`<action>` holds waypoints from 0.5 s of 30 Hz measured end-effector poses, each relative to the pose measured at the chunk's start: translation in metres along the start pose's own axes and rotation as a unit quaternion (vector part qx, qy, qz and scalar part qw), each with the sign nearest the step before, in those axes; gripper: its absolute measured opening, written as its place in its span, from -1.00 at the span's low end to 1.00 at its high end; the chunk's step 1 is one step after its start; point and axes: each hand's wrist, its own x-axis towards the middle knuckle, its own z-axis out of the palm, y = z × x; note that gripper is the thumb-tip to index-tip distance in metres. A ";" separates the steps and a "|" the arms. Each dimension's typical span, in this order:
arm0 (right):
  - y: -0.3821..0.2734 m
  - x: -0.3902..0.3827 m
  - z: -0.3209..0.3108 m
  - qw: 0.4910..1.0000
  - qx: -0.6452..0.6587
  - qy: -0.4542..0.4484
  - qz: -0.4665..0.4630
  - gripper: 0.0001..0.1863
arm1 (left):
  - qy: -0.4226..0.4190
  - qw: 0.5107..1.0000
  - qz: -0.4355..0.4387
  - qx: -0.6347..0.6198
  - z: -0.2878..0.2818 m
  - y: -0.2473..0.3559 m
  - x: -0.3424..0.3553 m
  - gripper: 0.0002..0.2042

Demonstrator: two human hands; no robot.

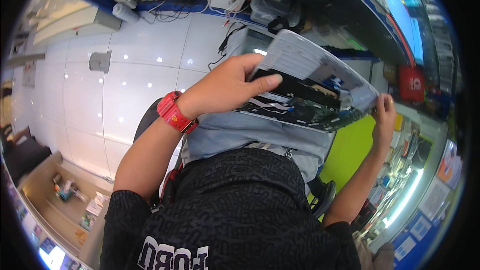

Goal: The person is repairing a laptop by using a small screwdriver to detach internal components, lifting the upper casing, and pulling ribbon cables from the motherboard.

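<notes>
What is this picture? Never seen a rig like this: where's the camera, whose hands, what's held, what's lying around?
There is no robot here, just one person's bare hands. The camera sits on that person's head and looks down; its fisheye lens bends straight edges near the rim. Picture left is the person's left.

The left hand, with a red wristwatch, grips one side of what looks like an opened laptop, thumb on the near face. The right hand pinches its far right corner. Circuitry shows inside. It's held tilted above the lap; whether it touches the legs is hidden.

On the white tiled floor there's a grey plate. Lower left, an open box contains small items.
</notes>
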 end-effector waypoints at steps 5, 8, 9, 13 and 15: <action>-0.003 0.020 0.019 0.998 -0.059 0.010 -0.023 -0.63 | 0.075 0.995 -0.004 0.062 0.006 -0.026 0.034 -0.58; 0.017 0.035 0.028 0.991 -0.107 0.053 -0.066 -0.58 | 0.076 0.997 -0.002 0.024 0.003 -0.027 0.053 -0.57; 0.013 0.035 0.034 0.989 -0.118 0.068 -0.056 -0.56 | 0.085 0.996 -0.019 0.018 0.003 -0.025 0.055 -0.57; -0.009 0.005 0.066 0.883 -0.253 0.293 -0.263 -0.66 | 0.103 0.994 -0.005 0.020 0.005 -0.025 0.053 -0.57; -0.021 -0.031 0.082 0.850 -0.244 0.281 -0.372 -0.69 | 0.114 0.993 0.001 0.026 0.005 -0.028 0.048 -0.56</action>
